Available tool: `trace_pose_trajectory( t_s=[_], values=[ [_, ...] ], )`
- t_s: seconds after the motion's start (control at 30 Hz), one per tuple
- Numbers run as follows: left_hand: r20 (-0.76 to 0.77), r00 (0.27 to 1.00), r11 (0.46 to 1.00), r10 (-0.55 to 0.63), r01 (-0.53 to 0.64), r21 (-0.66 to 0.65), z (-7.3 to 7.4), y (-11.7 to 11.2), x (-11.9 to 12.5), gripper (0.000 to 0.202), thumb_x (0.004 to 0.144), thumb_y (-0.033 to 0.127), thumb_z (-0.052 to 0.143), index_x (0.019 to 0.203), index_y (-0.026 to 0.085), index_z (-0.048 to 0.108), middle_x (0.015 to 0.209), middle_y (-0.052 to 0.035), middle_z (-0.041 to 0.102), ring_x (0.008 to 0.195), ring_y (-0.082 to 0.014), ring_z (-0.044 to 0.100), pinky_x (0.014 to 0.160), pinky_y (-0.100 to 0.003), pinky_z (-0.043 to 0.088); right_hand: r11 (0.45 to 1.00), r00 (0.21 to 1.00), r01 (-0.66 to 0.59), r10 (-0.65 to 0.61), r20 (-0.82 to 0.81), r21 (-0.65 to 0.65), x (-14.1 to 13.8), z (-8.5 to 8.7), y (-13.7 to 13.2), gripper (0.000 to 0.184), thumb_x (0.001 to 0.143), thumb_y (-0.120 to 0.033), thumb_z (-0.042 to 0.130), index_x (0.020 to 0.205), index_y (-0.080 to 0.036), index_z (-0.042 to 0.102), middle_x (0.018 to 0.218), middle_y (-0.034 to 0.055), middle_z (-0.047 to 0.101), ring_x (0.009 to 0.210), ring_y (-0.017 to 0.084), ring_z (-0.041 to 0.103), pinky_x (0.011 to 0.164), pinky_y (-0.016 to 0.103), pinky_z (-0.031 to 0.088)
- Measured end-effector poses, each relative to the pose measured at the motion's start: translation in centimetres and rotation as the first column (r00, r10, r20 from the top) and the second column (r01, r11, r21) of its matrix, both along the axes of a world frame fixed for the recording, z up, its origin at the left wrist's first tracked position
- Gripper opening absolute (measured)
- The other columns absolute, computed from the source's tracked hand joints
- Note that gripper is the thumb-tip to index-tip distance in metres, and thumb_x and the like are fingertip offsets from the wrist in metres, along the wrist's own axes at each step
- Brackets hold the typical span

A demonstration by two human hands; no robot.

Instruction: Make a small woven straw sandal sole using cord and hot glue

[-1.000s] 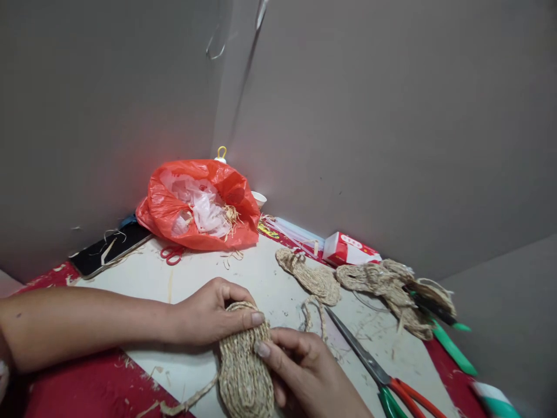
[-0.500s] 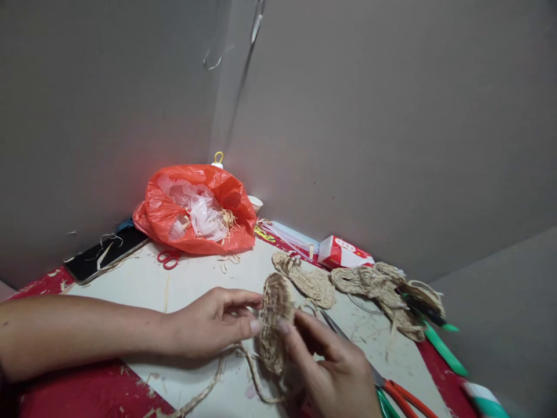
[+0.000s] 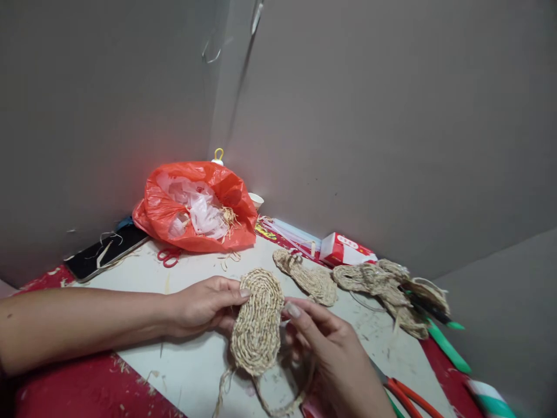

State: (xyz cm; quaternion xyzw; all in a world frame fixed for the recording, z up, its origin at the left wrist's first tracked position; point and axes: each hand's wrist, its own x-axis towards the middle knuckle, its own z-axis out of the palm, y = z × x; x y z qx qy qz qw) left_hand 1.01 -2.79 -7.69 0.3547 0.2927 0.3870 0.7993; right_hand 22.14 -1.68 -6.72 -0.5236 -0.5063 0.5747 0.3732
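Note:
A woven straw shoe sole (image 3: 257,322), made of coiled braid, faces me with its broad side. My left hand (image 3: 211,302) grips its left edge, thumb on the front and fingers behind. At the right edge of the sole, my right hand (image 3: 324,342) has thumb and forefinger pinched together; what lies between them is hidden. A loose straw cord (image 3: 265,403) hangs from the lower end and curves up towards the right hand. Beyond the hands lies another straw sole (image 3: 311,278) on the white board (image 3: 200,371).
A red plastic bag (image 3: 195,209) with straw scraps stands at the back. Red-handled small scissors (image 3: 169,256) and a black phone (image 3: 107,252) lie left. At right are more straw pieces (image 3: 374,284), a red-white box (image 3: 346,249), orange handles (image 3: 411,397) and a green-handled tool (image 3: 448,347).
The sole has turned from nearly edge-on to broad side towards me and shifted slightly left. My left hand now grips its edge; my right fingers have drawn back to the right edge.

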Motion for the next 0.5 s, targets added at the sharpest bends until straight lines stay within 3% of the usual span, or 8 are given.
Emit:
trace_pose_trajectory(
  t_s=[0.07,0.2,0.37,0.5],
  values=[
    [-0.019,1.000,1.000,-0.023,0.024,0.010,0.00,-0.02,-0.05,0.026,0.085,0.034,0.061,0.087,0.009,0.070,0.086,-0.0102,0.071,0.077,-0.0154,0.065,0.086,-0.035,0.047,0.989,0.990,-0.101,0.089,-0.114,-0.105,-0.11,-0.59,0.17,0.034,0.066,-0.044,0.081,0.084,-0.016,0.072,0.051,-0.0019,0.062,0.041,0.007,0.049,0.041,0.016,0.037],
    [-0.039,0.999,0.999,-0.034,0.034,0.020,0.05,0.01,-0.15,0.027,0.086,0.034,0.060,0.087,0.009,0.070,0.085,-0.0098,0.070,0.077,-0.0151,0.064,0.086,-0.035,0.047,0.974,0.967,-0.143,0.099,-0.236,-0.176,-0.35,-0.95,-0.08,0.030,0.062,-0.038,0.086,0.071,-0.015,0.068,0.048,-0.0027,0.062,0.037,0.003,0.048,0.040,0.012,0.032],
    [-0.056,0.998,1.000,0.010,-0.011,-0.014,0.02,0.54,-0.48,0.029,0.088,0.036,0.058,0.095,0.011,0.069,0.085,-0.0084,0.067,0.074,-0.0131,0.061,0.071,-0.027,0.049,0.979,0.955,-0.154,0.112,-0.276,-0.135,-0.19,-0.53,-0.05,0.029,0.071,-0.039,0.080,0.068,-0.014,0.067,0.050,-0.0018,0.062,0.041,0.003,0.049,0.046,0.014,0.038],
    [-0.069,0.997,1.000,0.018,-0.019,-0.004,-0.26,0.71,-0.68,0.028,0.082,0.037,0.065,0.087,0.010,0.069,0.078,-0.0053,0.063,0.068,-0.0111,0.058,0.066,-0.024,0.047,0.988,0.961,-0.118,0.088,-0.263,-0.100,-0.23,-0.56,0.09,0.029,0.070,-0.039,0.081,0.067,-0.014,0.067,0.050,-0.0017,0.062,0.042,0.005,0.050,0.047,0.016,0.041]
  ],
)
